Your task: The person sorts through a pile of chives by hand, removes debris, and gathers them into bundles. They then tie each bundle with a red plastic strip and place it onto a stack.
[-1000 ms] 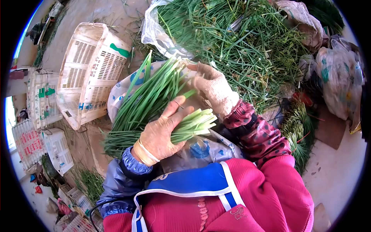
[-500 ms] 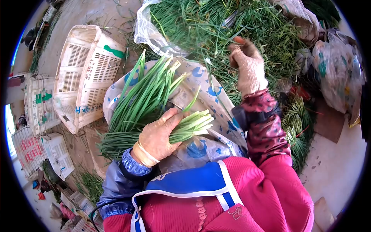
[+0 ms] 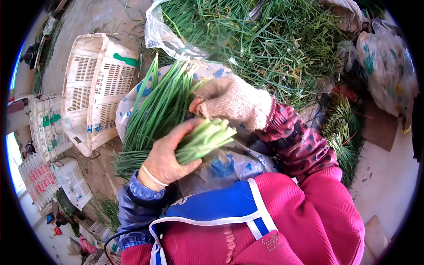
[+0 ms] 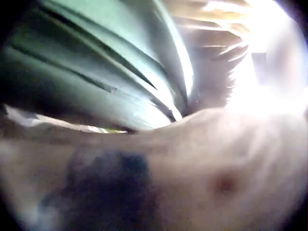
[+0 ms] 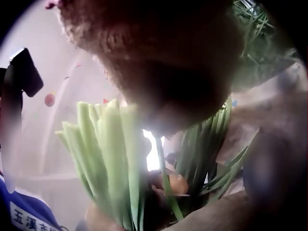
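Head view: the bunch point(image 3: 205, 141) sits near centre, the left hand's point(image 3: 165, 161) fingers curled round it. Toward one o'clock, the gloved right hand point(image 3: 234, 101) bends its fingers; possibly a stalk is pinched, but I cannot tell. Toward ten lie greens point(image 3: 157, 97), then a crate point(image 3: 99, 88).

Over here the grey-brown floor point(image 3: 90, 20) is dirty and strewn with green scraps, while a paler stretch on the person's right carries a flat brown board point(image 3: 380, 126). A slatted white crate point(image 3: 99, 84) leans on the person's left, more crates point(image 3: 49, 128) beyond it, and harsh white light point(image 3: 13, 154) glares in at that far edge.
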Demonstrator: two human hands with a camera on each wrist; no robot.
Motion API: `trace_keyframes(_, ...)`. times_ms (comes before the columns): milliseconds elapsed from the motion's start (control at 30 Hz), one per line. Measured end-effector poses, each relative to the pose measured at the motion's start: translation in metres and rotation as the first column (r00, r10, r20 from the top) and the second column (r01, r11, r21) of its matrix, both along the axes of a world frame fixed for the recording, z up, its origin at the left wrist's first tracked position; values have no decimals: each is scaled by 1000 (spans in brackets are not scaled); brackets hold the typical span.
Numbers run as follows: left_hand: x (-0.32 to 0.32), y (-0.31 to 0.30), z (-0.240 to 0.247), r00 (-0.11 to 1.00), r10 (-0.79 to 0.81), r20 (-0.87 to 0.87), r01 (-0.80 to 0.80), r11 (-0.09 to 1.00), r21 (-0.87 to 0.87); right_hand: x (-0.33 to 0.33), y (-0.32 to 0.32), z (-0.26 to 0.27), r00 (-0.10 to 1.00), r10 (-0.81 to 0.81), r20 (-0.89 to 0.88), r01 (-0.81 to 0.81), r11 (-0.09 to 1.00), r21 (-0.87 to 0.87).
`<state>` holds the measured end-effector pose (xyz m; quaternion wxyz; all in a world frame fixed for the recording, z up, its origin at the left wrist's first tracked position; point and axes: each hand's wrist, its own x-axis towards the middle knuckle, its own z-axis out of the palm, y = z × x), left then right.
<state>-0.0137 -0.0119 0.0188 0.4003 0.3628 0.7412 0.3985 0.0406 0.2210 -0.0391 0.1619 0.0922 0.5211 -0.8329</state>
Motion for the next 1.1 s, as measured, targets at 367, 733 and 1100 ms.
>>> trace_keyframes(367, -30, -10, 9, 883, 318, 344, -326, 945, -36, 20, 27, 16, 927, 362, -92, -113, 508, 854)
trace_keyframes(733, -6, 5, -11, 897, -209, -389, 208, 977, -44, 40, -1, 2, 838, 394, -376, 30, 657, 753)
trace_keyframes(1100, 7, 14, -2, 932, -202, -303, 147, 970, -193, -48, 6, 32, 749, 390, -536, 467, 263, 844)
